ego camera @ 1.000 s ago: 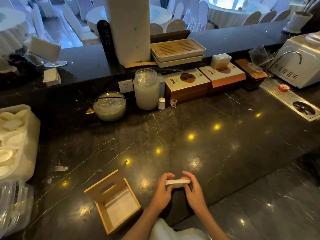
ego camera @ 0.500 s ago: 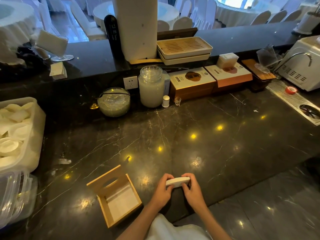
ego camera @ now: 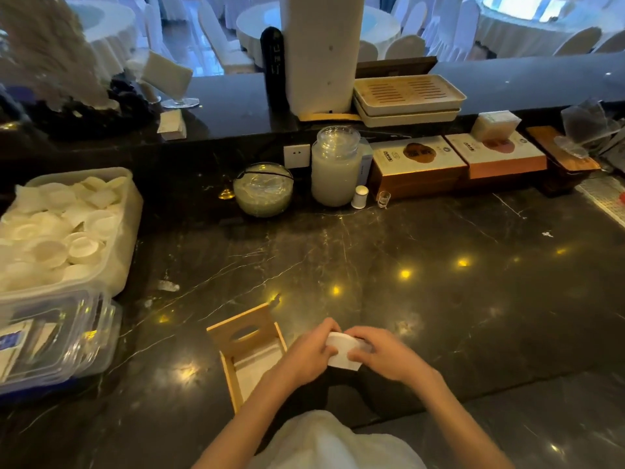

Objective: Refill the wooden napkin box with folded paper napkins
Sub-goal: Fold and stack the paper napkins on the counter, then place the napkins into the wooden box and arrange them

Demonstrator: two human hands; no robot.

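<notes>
The wooden napkin box (ego camera: 233,365) lies open on the dark marble counter near the front edge, its slotted lid (ego camera: 243,330) tipped up at the far side and white paper showing on its floor. Just right of the box, my left hand (ego camera: 309,355) and my right hand (ego camera: 385,355) both grip a small stack of folded white napkins (ego camera: 341,350), bent into a curve between them. My left forearm covers the box's near right corner.
A plastic tub of white dishes (ego camera: 64,231) and clear lidded containers (ego camera: 50,340) fill the left side. A glass bowl (ego camera: 263,189), a glass jar (ego camera: 334,167), tea boxes (ego camera: 419,164) and stacked trays (ego camera: 406,96) line the back wall.
The view has swung right and closer. My hands moved left toward the box with the napkin stack, which now bends between them instead of lying flat.
</notes>
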